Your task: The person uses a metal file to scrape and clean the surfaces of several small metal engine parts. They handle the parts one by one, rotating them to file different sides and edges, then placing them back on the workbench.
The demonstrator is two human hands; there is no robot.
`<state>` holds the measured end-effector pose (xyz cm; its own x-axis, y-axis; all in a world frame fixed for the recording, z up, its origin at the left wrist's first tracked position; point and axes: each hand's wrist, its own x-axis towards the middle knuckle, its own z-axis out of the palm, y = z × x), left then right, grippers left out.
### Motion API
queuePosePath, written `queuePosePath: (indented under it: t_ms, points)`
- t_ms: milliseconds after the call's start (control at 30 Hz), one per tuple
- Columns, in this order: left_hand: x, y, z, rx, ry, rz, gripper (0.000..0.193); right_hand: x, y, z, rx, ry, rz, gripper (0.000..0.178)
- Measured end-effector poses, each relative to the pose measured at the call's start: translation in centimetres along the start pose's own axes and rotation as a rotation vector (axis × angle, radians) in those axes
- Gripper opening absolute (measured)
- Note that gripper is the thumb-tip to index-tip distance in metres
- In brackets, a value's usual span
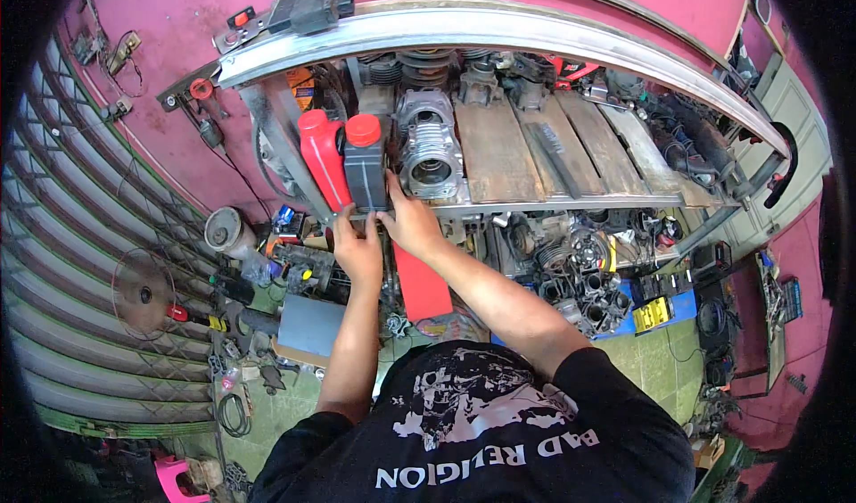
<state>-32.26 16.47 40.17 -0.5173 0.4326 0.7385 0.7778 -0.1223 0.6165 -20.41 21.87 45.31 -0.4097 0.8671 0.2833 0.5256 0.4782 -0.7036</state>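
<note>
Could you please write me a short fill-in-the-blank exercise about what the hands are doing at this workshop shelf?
1. Both hands, the left hand and the right hand, are at the grey bottle, whose cap is ____.
2. Beside it, on its left, stands a ____ bottle with a red cap.
3. To the right of the grey bottle sits a metal engine ____.
4. The shelf top is made of ____ planks.

Missing words: red; red; cylinder; wooden

a dark grey oil bottle (366, 175) with a red cap stands upright at the front edge of the shelf (499, 151), touching a red bottle (323, 160) on its left.
</note>
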Motion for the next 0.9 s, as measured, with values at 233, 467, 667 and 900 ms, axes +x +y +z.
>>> queuePosePath:
  t_ms: [233,467,667,900]
  points:
    - [0.9,-1.1,0.1,0.005,-0.062,-0.028,0.038,1.1,0.6,2.9,-0.091,0.046,0.03,0.091]
    - [1.2,0.1,-0.7,-0.039,-0.091,-0.014,0.035,0.7,1.6,3.3,-0.062,0.1,-0.058,0.091]
    - [-0.1,-0.5,-1.2,-0.014,-0.166,-0.02,0.036,-0.5,3.1,3.0,0.109,0.025,-0.03,0.076]
    - [-6.6,0.1,-4.4,0.013,-0.298,-0.135,0.041,-6.0,3.8,3.9,0.161,0.09,-0.025,0.072]
